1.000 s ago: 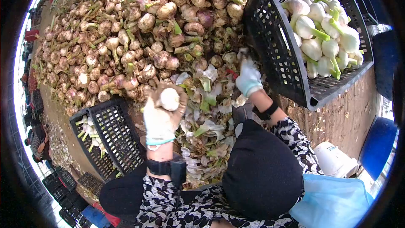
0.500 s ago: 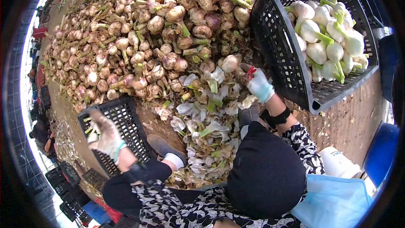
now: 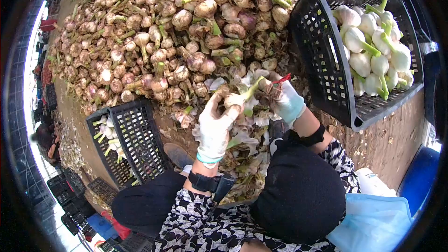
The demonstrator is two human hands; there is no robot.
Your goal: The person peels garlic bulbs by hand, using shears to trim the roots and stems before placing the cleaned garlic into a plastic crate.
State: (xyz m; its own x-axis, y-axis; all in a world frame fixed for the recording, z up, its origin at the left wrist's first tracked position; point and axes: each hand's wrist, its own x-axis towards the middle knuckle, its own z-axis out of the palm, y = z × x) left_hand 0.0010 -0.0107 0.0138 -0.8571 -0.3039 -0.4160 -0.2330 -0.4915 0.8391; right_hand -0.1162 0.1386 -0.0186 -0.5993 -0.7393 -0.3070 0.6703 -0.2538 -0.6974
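Observation:
My left hand (image 3: 215,128), in a white glove, closes its fingertips on a dirty garlic bulb (image 3: 233,99) with a green stalk (image 3: 252,88). My right hand (image 3: 288,102), also gloved, grips the stalk end of the same bulb, and something small and red (image 3: 281,80) sticks out of its fingers. Both hands meet above a heap of torn skins and green trimmings (image 3: 235,151), just in front of a large pile of unpeeled garlic (image 3: 163,42).
A big black crate (image 3: 355,121) at right holds white peeled garlic (image 3: 368,51). A smaller black crate (image 3: 133,147) at left holds a few peeled bulbs (image 3: 106,133). My shoe (image 3: 176,154) rests between them. A white bucket (image 3: 373,183) and blue objects (image 3: 420,170) sit at lower right.
My left hand carried a peeled bulb to the small left crate, came back without it and took hold of a fresh bulb. My right hand pulled that bulb from the pile.

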